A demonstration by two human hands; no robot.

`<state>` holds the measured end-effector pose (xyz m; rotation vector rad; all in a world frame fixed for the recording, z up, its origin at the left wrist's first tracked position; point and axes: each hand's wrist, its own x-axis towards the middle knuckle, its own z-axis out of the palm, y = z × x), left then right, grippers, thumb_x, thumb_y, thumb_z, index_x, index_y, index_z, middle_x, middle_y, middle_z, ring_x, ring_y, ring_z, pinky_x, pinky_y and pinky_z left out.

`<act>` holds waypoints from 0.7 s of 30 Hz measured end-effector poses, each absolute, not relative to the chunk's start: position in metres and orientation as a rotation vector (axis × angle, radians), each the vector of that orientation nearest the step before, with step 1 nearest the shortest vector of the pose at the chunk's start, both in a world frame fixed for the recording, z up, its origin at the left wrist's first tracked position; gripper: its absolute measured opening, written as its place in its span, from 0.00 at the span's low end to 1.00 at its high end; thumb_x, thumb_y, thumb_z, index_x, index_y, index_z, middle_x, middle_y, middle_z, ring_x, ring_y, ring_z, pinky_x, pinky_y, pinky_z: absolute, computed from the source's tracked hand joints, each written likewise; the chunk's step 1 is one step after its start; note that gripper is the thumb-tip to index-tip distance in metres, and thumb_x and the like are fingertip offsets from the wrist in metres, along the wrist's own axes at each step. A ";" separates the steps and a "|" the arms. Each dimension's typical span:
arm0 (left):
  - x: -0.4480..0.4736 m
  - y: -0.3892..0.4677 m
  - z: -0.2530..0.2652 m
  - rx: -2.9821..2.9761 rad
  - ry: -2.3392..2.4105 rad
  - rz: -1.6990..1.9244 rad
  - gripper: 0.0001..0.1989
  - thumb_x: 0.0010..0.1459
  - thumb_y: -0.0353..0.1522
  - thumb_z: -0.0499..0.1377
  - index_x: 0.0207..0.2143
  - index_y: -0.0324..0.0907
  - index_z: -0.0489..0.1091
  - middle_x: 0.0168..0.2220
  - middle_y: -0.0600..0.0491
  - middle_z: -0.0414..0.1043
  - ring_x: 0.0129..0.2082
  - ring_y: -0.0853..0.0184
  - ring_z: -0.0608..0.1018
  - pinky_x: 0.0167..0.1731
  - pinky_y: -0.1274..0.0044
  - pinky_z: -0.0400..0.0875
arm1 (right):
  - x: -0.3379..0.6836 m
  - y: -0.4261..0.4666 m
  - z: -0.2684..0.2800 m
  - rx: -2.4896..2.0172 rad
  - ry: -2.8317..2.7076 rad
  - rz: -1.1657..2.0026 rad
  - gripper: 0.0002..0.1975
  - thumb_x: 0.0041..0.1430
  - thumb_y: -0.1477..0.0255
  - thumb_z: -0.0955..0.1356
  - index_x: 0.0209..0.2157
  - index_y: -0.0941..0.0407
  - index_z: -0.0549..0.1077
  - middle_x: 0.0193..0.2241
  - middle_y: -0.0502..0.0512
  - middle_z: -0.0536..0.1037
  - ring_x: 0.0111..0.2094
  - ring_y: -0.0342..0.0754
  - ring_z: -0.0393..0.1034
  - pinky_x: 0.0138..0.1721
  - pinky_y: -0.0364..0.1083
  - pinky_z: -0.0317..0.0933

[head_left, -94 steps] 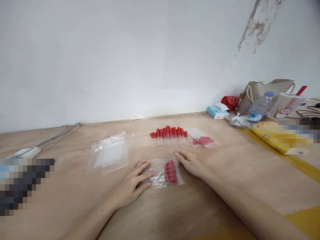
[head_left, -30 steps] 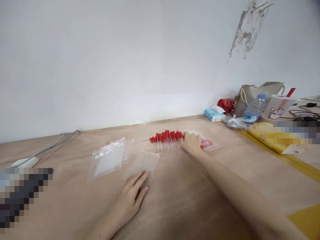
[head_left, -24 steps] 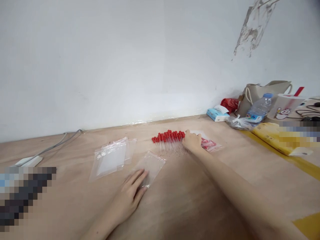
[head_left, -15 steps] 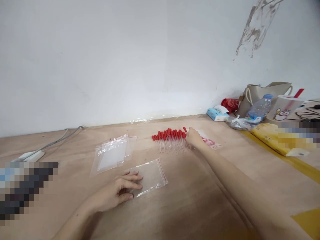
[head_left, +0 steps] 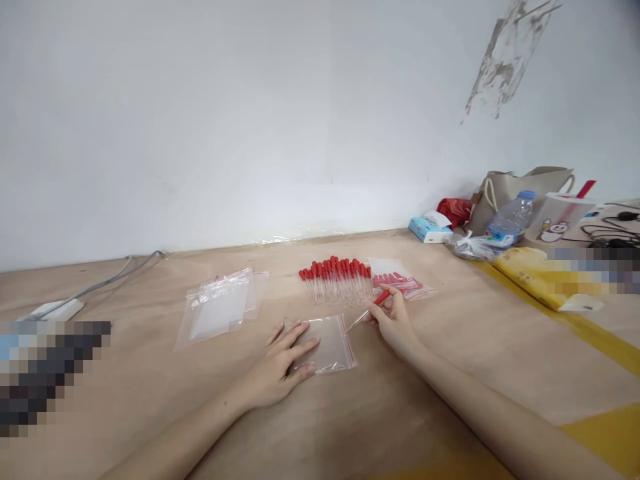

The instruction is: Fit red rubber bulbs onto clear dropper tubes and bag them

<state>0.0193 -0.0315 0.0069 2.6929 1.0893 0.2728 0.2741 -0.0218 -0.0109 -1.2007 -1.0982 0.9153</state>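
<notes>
My left hand [head_left: 285,363] lies with fingers spread on a clear zip bag [head_left: 327,343], pressing it to the table. Between the fingers of my right hand [head_left: 395,323] is a glass dropper [head_left: 381,297] with a red rubber bulb. Its thin tip points left and down at the bag's zip edge; whether it is inside the mouth I cannot tell. Behind both hands lies a row of several red-bulbed droppers [head_left: 335,270]. Just right of that row are bags with red bulbs in them [head_left: 393,279]. A stack of clear zip bags [head_left: 220,310] rests to the left.
At the back right stand a tissue pack [head_left: 430,229], a plastic bottle [head_left: 513,217], a drink cup [head_left: 557,217] and a grey bag [head_left: 530,179]. A yellow packet [head_left: 530,277] lies in front of them. On the left, a cable [head_left: 107,283] runs to a white block [head_left: 57,310].
My right hand has taken a dropper from the row's right end and brought it toward me to the bag's edge. My left hand has slid right with the bag.
</notes>
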 end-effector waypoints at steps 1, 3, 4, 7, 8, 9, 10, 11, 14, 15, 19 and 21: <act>0.022 -0.031 0.006 2.697 1.098 0.285 0.23 0.58 0.42 0.48 0.56 0.52 0.54 0.61 0.52 0.47 0.60 0.59 0.52 0.56 0.58 0.44 | 0.276 -0.022 -0.011 -1.202 -1.096 0.904 0.27 0.49 0.65 0.65 0.49 0.52 0.49 0.22 0.46 0.66 0.23 0.46 0.68 0.27 0.46 0.62; 0.024 -0.030 0.004 2.705 1.109 0.304 0.23 0.58 0.42 0.48 0.56 0.52 0.54 0.61 0.51 0.48 0.59 0.59 0.53 0.56 0.58 0.45 | 0.279 -0.020 -0.010 -1.196 -1.102 0.902 0.27 0.49 0.65 0.65 0.48 0.52 0.50 0.23 0.46 0.66 0.24 0.47 0.68 0.28 0.47 0.62; 0.024 -0.030 0.003 2.708 1.108 0.307 0.23 0.58 0.42 0.48 0.56 0.52 0.54 0.61 0.51 0.48 0.59 0.59 0.53 0.56 0.59 0.45 | 0.282 -0.020 -0.011 -1.192 -1.100 0.897 0.26 0.48 0.64 0.65 0.48 0.52 0.50 0.23 0.46 0.65 0.24 0.47 0.68 0.28 0.48 0.63; 0.023 -0.029 0.001 2.724 1.095 0.308 0.23 0.58 0.41 0.49 0.56 0.52 0.53 0.61 0.51 0.47 0.59 0.59 0.53 0.56 0.59 0.45 | 0.287 -0.018 -0.012 -1.182 -1.094 0.867 0.26 0.48 0.64 0.65 0.47 0.51 0.51 0.24 0.46 0.64 0.24 0.46 0.67 0.30 0.48 0.64; 0.023 -0.029 0.001 2.729 1.095 0.304 0.23 0.58 0.41 0.48 0.56 0.52 0.53 0.61 0.51 0.47 0.59 0.59 0.53 0.56 0.59 0.45 | 0.289 -0.018 -0.013 -1.179 -1.095 0.863 0.26 0.48 0.64 0.65 0.47 0.51 0.51 0.24 0.45 0.64 0.24 0.46 0.67 0.30 0.48 0.64; 0.023 -0.029 0.001 2.733 1.099 0.295 0.23 0.59 0.41 0.48 0.56 0.51 0.53 0.61 0.51 0.47 0.59 0.59 0.53 0.56 0.59 0.45 | 0.289 -0.018 -0.014 -1.174 -1.096 0.862 0.26 0.48 0.64 0.65 0.47 0.51 0.50 0.24 0.45 0.64 0.24 0.46 0.67 0.30 0.48 0.64; 0.023 -0.029 0.001 2.736 1.104 0.286 0.23 0.59 0.42 0.48 0.57 0.51 0.53 0.61 0.51 0.47 0.59 0.59 0.53 0.56 0.59 0.45 | 0.289 -0.018 -0.014 -1.169 -1.098 0.870 0.26 0.48 0.64 0.65 0.47 0.51 0.50 0.23 0.45 0.64 0.24 0.46 0.67 0.30 0.48 0.63; 0.023 -0.028 0.001 2.738 1.109 0.277 0.23 0.59 0.42 0.47 0.57 0.51 0.53 0.61 0.51 0.47 0.59 0.60 0.53 0.56 0.59 0.45 | 0.288 -0.018 -0.015 -1.164 -1.100 0.880 0.26 0.49 0.64 0.65 0.47 0.51 0.50 0.23 0.45 0.64 0.24 0.46 0.67 0.30 0.47 0.63; 0.023 -0.028 0.000 2.746 1.114 0.259 0.23 0.59 0.43 0.47 0.57 0.52 0.52 0.61 0.52 0.46 0.60 0.60 0.52 0.57 0.60 0.45 | 0.284 -0.020 -0.016 -1.155 -1.100 0.913 0.25 0.49 0.64 0.66 0.46 0.51 0.51 0.24 0.45 0.65 0.24 0.45 0.67 0.30 0.47 0.63; 0.023 -0.028 0.000 2.748 1.115 0.259 0.23 0.59 0.43 0.46 0.57 0.52 0.52 0.61 0.52 0.46 0.60 0.60 0.52 0.57 0.60 0.44 | 0.282 -0.021 -0.016 -1.151 -1.098 0.931 0.25 0.48 0.64 0.66 0.45 0.51 0.51 0.24 0.45 0.66 0.24 0.45 0.68 0.30 0.47 0.63; 0.024 -0.029 0.001 2.748 1.129 0.258 0.24 0.59 0.44 0.46 0.57 0.52 0.53 0.61 0.52 0.46 0.59 0.60 0.53 0.57 0.60 0.44 | 0.281 -0.023 -0.018 -1.142 -1.137 1.041 0.24 0.48 0.61 0.67 0.42 0.52 0.52 0.25 0.46 0.67 0.26 0.44 0.69 0.32 0.46 0.63; 0.026 -0.028 0.003 2.739 1.152 0.263 0.25 0.58 0.44 0.46 0.57 0.51 0.51 0.60 0.52 0.48 0.59 0.60 0.54 0.57 0.61 0.45 | 0.285 -0.024 -0.018 -1.146 -1.223 1.116 0.21 0.50 0.59 0.65 0.41 0.53 0.55 0.26 0.47 0.68 0.27 0.44 0.69 0.33 0.47 0.62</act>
